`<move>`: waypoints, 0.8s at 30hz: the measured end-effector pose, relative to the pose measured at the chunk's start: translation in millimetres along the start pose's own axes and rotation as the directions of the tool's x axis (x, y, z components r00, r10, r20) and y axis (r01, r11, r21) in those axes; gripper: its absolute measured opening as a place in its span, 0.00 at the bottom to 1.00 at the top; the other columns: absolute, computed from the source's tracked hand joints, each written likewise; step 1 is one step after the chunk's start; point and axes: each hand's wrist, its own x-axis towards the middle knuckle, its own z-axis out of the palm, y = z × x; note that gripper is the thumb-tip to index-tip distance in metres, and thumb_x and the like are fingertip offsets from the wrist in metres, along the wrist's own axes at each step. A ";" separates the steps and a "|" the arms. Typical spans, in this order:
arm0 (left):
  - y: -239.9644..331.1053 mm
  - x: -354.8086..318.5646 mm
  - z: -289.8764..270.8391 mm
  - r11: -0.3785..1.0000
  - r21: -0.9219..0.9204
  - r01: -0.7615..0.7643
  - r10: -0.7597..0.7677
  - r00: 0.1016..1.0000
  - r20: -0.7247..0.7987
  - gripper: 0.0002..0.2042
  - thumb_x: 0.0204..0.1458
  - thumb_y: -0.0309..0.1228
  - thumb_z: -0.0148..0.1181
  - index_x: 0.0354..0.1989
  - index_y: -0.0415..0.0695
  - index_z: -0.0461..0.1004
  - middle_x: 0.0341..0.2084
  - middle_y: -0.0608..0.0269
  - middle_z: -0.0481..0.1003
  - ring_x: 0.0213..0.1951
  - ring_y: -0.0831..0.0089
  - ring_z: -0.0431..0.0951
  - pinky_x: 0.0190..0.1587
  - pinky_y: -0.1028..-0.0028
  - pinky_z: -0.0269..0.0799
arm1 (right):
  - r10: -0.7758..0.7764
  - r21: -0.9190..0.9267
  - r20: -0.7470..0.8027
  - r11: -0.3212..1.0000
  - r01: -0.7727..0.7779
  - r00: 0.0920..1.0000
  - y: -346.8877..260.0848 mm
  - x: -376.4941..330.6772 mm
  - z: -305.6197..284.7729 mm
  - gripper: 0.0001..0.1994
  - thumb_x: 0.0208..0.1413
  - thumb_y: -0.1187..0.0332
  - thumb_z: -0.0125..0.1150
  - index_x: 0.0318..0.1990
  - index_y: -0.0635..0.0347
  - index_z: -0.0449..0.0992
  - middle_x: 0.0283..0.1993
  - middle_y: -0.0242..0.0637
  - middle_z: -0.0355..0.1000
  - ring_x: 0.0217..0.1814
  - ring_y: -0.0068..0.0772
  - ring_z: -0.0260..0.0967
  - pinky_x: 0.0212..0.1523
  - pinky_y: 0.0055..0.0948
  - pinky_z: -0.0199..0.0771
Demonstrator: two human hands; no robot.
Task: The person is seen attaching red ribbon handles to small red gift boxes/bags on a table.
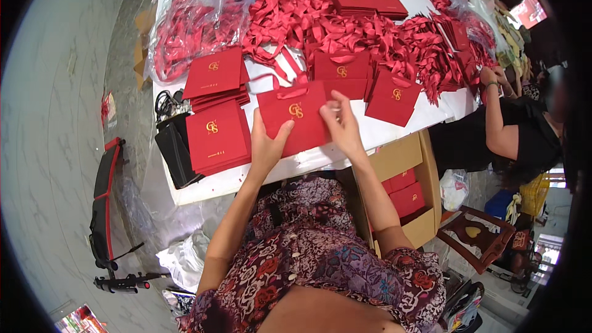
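Observation:
A red paper gift bag (pixel 311 129) with a gold emblem and a red ribbon handle is held up over the near edge of the table. My left hand (pixel 268 147) grips its lower left side, thumb across the front and fingers along the edge. At the bag's right edge is my right hand (pixel 344 126), fingers loosely bent and apart, the thumb close to the bag. To the left lie a near stack of flat red bags (pixel 216 139) and another stack (pixel 213 74) behind it. Just beyond my right hand, more red bags (pixel 391 98) rest on the white table.
Red ribbon (pixel 290 18) heaps across the far table (pixel 447 108), beside a clear plastic bag (pixel 197 31) of ribbon. A black pouch (pixel 176 154) lies at the left edge. An open cardboard box (pixel 401 166) holds red bags below right. Another person (pixel 499 129) works at right.

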 end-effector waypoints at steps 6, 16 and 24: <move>-6.6 27.3 32.5 0.964 -0.263 -0.040 0.071 0.991 0.110 0.27 0.57 0.24 0.62 0.62 0.36 0.56 0.46 0.51 0.75 0.45 0.72 0.77 0.46 0.74 0.74 | -0.205 0.151 -0.226 0.958 0.243 0.952 -9.6 19.5 -6.7 0.28 0.60 0.79 0.55 0.66 0.67 0.53 0.63 0.45 0.60 0.63 0.31 0.60 0.63 0.28 0.62; -54.2 9.3 29.7 0.991 0.125 0.039 -0.051 0.994 0.095 0.22 0.55 0.25 0.62 0.58 0.38 0.64 0.44 0.49 0.76 0.36 0.70 0.79 0.34 0.74 0.76 | -0.338 -0.431 -0.352 0.886 0.170 0.873 31.0 54.4 -42.9 0.34 0.54 0.73 0.63 0.67 0.70 0.53 0.60 0.60 0.57 0.62 0.57 0.57 0.64 0.44 0.59; -67.1 14.2 44.3 0.970 0.241 0.022 -0.055 0.990 0.132 0.27 0.53 0.24 0.62 0.61 0.39 0.62 0.50 0.45 0.71 0.43 0.62 0.78 0.38 0.71 0.78 | -0.519 -0.726 -0.171 0.641 0.249 0.838 34.6 54.6 -16.1 0.30 0.54 0.80 0.57 0.66 0.69 0.57 0.63 0.63 0.54 0.65 0.63 0.53 0.66 0.49 0.56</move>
